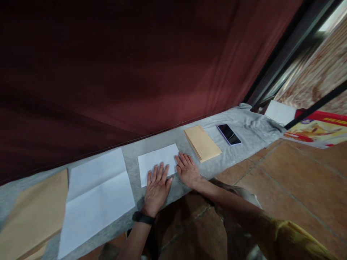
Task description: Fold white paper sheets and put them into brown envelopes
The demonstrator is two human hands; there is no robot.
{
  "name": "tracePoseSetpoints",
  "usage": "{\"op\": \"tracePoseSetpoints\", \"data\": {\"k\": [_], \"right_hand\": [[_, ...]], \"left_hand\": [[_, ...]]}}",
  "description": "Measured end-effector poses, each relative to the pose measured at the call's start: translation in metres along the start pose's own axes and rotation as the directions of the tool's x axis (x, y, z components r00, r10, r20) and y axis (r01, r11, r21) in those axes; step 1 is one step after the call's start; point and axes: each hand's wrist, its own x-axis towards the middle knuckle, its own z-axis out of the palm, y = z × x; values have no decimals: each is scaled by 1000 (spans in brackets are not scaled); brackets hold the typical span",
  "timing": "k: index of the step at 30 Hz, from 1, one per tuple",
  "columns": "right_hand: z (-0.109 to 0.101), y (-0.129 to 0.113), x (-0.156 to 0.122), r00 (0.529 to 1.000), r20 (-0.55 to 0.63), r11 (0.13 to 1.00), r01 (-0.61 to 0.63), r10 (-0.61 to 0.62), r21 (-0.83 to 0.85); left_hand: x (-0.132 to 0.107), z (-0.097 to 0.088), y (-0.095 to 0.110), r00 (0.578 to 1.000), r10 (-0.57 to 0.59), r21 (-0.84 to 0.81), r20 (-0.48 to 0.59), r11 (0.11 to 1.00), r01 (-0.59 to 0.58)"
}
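A folded sheet of white paper (pixel 154 161) lies on the grey cloth in front of me. My left hand (pixel 158 186) rests flat on its near edge, fingers spread, a dark band around the wrist. Over the paper's right end my right hand (pixel 188 170) is laid, palm down with its fingers stretched out. Just beyond that hand sits a small stack of brown envelopes (pixel 202 142). To the left, a larger white sheet (pixel 100 195) with a crease across its middle lies unfolded.
Large brown envelopes (pixel 38 213) lie at the far left, partly beside the white sheet. A phone (pixel 229 134) is at the right. The narrow cloth-covered surface (pixel 249 124) runs along a dark red curtain (pixel 135 72). A printed red and yellow package (pixel 320 128) stands at the right.
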Motion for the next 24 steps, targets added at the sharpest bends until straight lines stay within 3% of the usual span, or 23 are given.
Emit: {"op": "tracePoseSetpoints", "data": {"k": [5,12,20,24], "right_hand": [[-5,2,1,1000,9,1000,-19,19,-16],[-32,7,-6,996,32,995,-90,89,41],[-12,-52,-18,979,-27,963,204,-202,177],[-4,-56,-17,977,-46,965,212,-207,152]], "left_hand": [[1,-1,1,1000,-6,23,-4,1000,6],[2,-3,2,999,-26,34,21,999,25],[-4,8,-8,999,39,71,37,997,-42],[-6,11,-8,998,58,97,29,993,-61]]}}
